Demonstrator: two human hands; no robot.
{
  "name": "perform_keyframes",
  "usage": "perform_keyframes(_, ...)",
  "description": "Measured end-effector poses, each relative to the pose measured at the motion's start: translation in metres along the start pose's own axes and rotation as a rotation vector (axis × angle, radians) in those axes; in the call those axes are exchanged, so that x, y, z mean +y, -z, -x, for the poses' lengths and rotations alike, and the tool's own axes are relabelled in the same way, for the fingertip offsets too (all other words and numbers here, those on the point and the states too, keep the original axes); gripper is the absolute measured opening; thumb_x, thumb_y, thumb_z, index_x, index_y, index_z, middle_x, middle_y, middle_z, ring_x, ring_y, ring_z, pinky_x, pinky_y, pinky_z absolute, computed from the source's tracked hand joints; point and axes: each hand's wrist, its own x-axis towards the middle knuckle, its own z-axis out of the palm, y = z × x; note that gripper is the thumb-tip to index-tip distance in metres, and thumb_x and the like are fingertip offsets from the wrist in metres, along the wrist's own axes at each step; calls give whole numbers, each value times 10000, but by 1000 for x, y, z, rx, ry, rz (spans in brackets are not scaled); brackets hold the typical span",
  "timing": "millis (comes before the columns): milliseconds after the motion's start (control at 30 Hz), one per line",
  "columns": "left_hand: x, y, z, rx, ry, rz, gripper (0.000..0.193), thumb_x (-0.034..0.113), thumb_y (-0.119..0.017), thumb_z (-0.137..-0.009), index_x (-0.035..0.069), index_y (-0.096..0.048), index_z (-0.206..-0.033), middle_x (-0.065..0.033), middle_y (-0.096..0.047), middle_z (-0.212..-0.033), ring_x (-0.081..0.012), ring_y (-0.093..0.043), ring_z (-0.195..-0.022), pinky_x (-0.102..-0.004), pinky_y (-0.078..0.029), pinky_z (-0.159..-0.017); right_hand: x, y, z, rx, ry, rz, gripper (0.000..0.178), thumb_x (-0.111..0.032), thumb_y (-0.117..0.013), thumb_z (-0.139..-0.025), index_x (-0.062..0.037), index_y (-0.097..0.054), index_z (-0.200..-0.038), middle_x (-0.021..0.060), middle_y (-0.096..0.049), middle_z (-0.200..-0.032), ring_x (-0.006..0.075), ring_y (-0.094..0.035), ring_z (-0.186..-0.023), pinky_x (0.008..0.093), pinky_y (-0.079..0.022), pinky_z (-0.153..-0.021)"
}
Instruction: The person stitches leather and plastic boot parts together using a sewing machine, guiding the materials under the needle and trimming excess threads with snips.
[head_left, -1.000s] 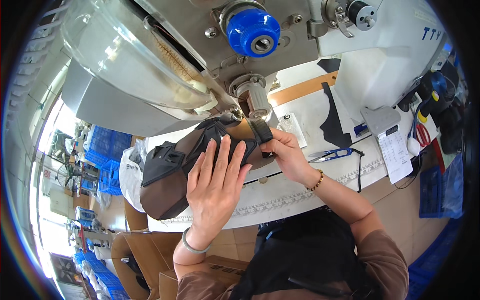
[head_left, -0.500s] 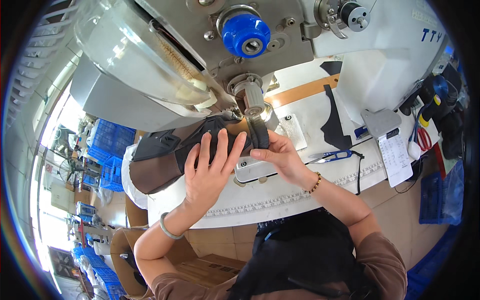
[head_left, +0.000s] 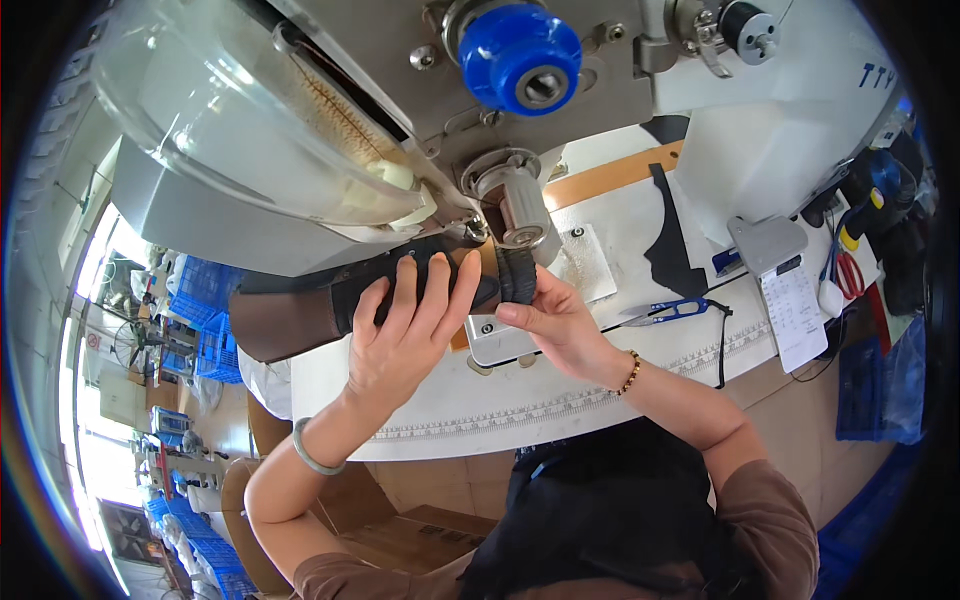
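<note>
A brown and black leather piece, which looks like a shoe upper [head_left: 290, 320], lies under the head of a machine [head_left: 520, 205], with its brown end out to the left. The four fingers of my left hand [head_left: 405, 330] rest bent and slightly apart across its black part; the thumb is hidden. At the right end, my right hand [head_left: 560, 320] pinches a ribbed black padded edge [head_left: 516, 275] between thumb and fingers. Both hands are close below the machine's metal tip [head_left: 472, 230]. The piece's underside cannot be seen.
Above hang a blue knob [head_left: 520, 60] and a clear hood [head_left: 250, 130] with a brush inside. To the right lie a black cut piece [head_left: 672, 235], blue thread snips [head_left: 665, 312], a paper slip [head_left: 795, 315] and red-handled scissors [head_left: 850, 278]. A measuring tape [head_left: 560, 405] follows the table's front edge.
The brown end has shifted left and the piece shows narrower, turned under the machine. My left hand has moved left and slightly up with it; the right hand keeps its pinch. The view has shifted slightly.
</note>
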Motion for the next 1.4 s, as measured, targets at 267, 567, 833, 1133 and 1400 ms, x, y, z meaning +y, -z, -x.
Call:
perform_keyframes(267,63,0,3,-35,294,-120,441,159,-521,-813,131,-520,-1253,-65,-543,-1161,-205,-548,-1004,-334,-375,-840,-9,12,3,-20,-26,146,310,-103,-604,-872,-34,-535,-1166,-6,-597,-1053,42,-522,-943,215,-416,-850)
perform_keyframes(567,43,15,-2,-57,240,76,521,376,-625,-792,74,-559,-1211,-50,-565,-1217,-207,-571,-918,-279,-376,-735,-9,21,3,-33,4,201,241,-126,-569,-899,-26,-576,-1118,-26,-599,-1031,31,-511,-943,209,-423,-835)
perform_keyframes(833,46,19,-7,-78,241,75,482,341,-546,-854,40,-546,-1230,-121,-567,-1201,-239,-552,-933,-285,-393,-760,-17,13,1,-35,35,217,255,-99,-595,-872,-13,-585,-1111,3,-615,-1024,49,-539,-913,226,-442,-820)
perform_keyframes(1133,58,32,-20,-170,322,32,531,401,-600,-806,66,-558,-1217,-64,-576,-1192,-202,-563,-887,-277,-345,-676,-19,14,1,26,57,141,271,-70,-616,-842,7,-587,-1101,37,-640,-985,70,-566,-881,228,-446,-799)
perform_keyframes(1400,51,25,-15,-131,280,55,528,390,-610,-805,58,-560,-1212,-71,-569,-1197,-205,-557,-881,-278,-351,-648,-16,9,2,79,62,183,270,-114,-618,-858,-5,-588,-1103,20,-632,-947,67,-556,-862,224,-443,-791)
